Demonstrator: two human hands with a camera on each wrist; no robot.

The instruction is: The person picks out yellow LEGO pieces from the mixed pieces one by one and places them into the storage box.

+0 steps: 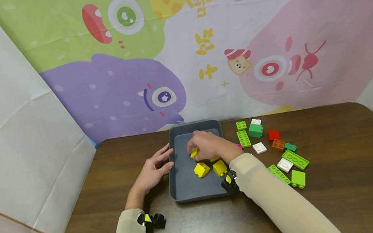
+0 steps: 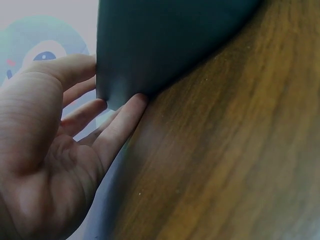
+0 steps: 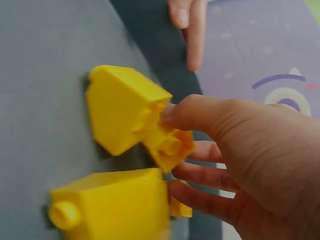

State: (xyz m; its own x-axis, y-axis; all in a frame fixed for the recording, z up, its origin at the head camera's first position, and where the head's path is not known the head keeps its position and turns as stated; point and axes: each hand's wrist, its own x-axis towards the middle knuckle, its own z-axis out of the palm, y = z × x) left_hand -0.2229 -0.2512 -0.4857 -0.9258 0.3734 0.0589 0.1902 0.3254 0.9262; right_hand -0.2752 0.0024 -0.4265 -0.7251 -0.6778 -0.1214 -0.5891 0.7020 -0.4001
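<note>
A dark grey tray (image 1: 183, 186) lies on the table with several yellow toy bricks in it. My right hand (image 1: 207, 145) reaches over the tray and pinches a small yellow brick (image 3: 175, 150) between thumb and fingers. Nearer the tray's middle are two larger yellow bricks, a slope-sided one (image 1: 201, 170) and another (image 1: 220, 168); part of one more shows below the right hand. At the tray's left side, my left hand (image 1: 151, 174) touches the outer wall with fairly straight fingers, as the left wrist view also shows along the tray wall (image 2: 150, 45).
Right of the tray lie loose bricks: a lime green one (image 1: 243, 138), a dark green one (image 1: 256, 130), a red one (image 1: 273, 135), an orange one (image 1: 278, 144), a white one (image 1: 259, 148) and several more. A printed cloth (image 1: 204, 89) hangs behind the table (image 1: 345, 172).
</note>
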